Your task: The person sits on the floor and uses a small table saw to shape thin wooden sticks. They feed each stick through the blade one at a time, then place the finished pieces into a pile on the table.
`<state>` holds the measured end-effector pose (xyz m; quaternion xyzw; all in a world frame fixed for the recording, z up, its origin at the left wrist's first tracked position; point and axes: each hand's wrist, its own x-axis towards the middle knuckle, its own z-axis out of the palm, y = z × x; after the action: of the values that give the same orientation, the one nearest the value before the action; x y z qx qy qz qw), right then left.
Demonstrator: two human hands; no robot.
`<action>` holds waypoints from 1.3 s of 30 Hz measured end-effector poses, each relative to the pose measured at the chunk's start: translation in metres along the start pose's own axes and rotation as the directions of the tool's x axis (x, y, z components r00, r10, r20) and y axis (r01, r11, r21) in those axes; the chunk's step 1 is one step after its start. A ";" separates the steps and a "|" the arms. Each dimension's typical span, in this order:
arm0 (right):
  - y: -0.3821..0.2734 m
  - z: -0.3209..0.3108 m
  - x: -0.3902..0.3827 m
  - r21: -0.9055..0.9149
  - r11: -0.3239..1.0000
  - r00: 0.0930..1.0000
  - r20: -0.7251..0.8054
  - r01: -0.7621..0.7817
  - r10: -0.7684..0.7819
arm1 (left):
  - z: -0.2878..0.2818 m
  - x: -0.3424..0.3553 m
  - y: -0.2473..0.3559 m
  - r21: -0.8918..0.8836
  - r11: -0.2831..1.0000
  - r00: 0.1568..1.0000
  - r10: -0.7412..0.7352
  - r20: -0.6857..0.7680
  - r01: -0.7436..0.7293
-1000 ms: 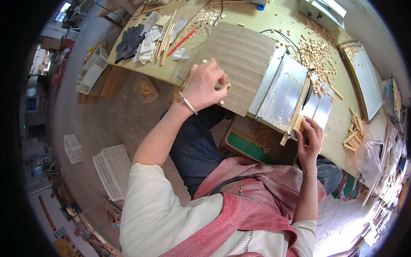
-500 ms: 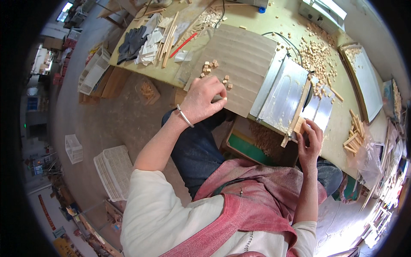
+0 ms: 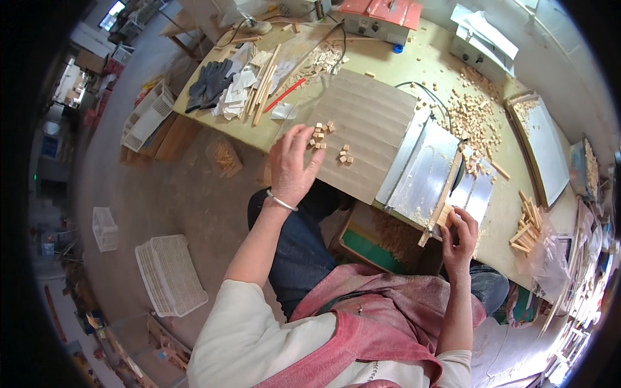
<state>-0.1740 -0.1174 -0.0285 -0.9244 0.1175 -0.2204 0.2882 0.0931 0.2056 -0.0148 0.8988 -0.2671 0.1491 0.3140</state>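
Observation:
My left hand [image 3: 292, 161] is over the left edge of a brown ridged board [image 3: 369, 116], fingers apart and slightly curved, beside small wooden cubes [image 3: 318, 136]. A second small group of cubes [image 3: 344, 156] lies to its right on the board. My right hand [image 3: 458, 240] grips a small wooden piece [image 3: 445, 215] against a long wooden strip [image 3: 435, 220] on the metal saw table [image 3: 414, 174]. A dark curved part [image 3: 458, 174] shows beside the strip.
The yellowish bench [image 3: 246, 132] carries dark gloves [image 3: 207, 84], sticks, scraps, scattered cubes [image 3: 469, 113], machine boxes [image 3: 378, 16], a framed tray [image 3: 543, 155] and a pile of sticks [image 3: 527, 229]. Below are white crates [image 3: 169, 275] and an open box [image 3: 369, 242].
My left hand has opened and moved to the left side of the cubes, uncovering them. My right hand stays on the wooden piece. The whole view has shifted, showing more beyond the bench's back.

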 end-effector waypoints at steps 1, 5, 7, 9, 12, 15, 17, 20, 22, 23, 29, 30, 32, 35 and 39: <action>0.000 0.000 0.000 0.005 1.000 1.000 -0.001 -0.008 0.008 | 0.003 0.005 0.005 -0.014 1.000 0.999 -0.005 0.040 0.005; -0.004 -0.002 0.000 -0.007 1.000 1.000 0.017 -0.023 0.023 | 0.019 0.027 0.010 0.020 1.000 0.992 0.014 0.126 -0.017; -0.005 -0.002 0.000 -0.019 1.000 0.999 0.028 -0.020 0.020 | 0.032 0.029 0.005 -0.008 1.000 0.978 -0.012 0.210 0.014; -0.005 -0.002 -0.001 -0.020 0.999 0.999 0.029 -0.028 0.028 | 0.038 0.027 0.007 -0.040 0.999 0.970 -0.017 0.244 0.027; -0.005 0.000 0.000 -0.003 1.000 0.999 0.005 -0.031 0.031 | 0.044 0.020 0.015 -0.031 0.999 0.981 0.033 0.189 -0.028; -0.007 0.000 0.000 0.007 1.000 1.000 -0.006 -0.028 0.028 | 0.049 0.015 0.016 0.012 0.998 0.988 0.058 0.141 -0.060; -0.008 0.000 0.000 0.005 1.000 1.000 -0.007 -0.027 0.027 | 0.050 0.015 0.015 0.013 0.998 0.989 0.063 0.131 -0.065; -0.007 0.000 0.000 0.004 1.000 1.000 -0.009 -0.026 0.026 | 0.050 0.016 0.014 0.001 0.998 0.990 0.063 0.126 -0.064; -0.007 0.000 0.000 0.011 0.999 0.999 -0.007 -0.031 0.031 | 0.050 0.016 0.016 0.002 0.998 0.990 0.069 0.119 -0.070; -0.007 0.000 0.000 0.014 0.999 0.999 -0.007 -0.036 0.036 | 0.050 0.016 0.016 0.001 0.997 0.990 0.071 0.121 -0.071; -0.007 0.000 0.000 0.016 0.999 0.999 -0.004 -0.049 0.049 | 0.049 0.016 0.018 0.018 0.997 0.989 0.075 0.130 -0.078; -0.007 0.000 0.000 0.019 0.998 0.999 -0.004 -0.052 0.052 | 0.049 0.016 0.019 0.014 0.997 0.989 0.074 0.132 -0.077; -0.007 0.000 -0.001 0.017 0.999 0.999 -0.005 -0.049 0.049 | 0.049 0.016 0.019 0.012 0.997 0.988 0.074 0.137 -0.076; -0.006 0.000 0.000 0.011 0.999 0.999 -0.008 -0.031 0.031 | 0.049 0.016 0.019 0.016 0.997 0.988 0.072 0.140 -0.075; -0.003 0.001 -0.001 0.022 1.000 1.000 -0.015 -0.019 0.019 | 0.050 0.016 0.018 0.005 0.997 0.988 0.070 0.140 -0.072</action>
<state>-0.1740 -0.1144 -0.0274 -0.9183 0.1259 -0.2260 0.2995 0.1007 0.1554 -0.0364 0.8986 -0.3195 0.0982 0.2844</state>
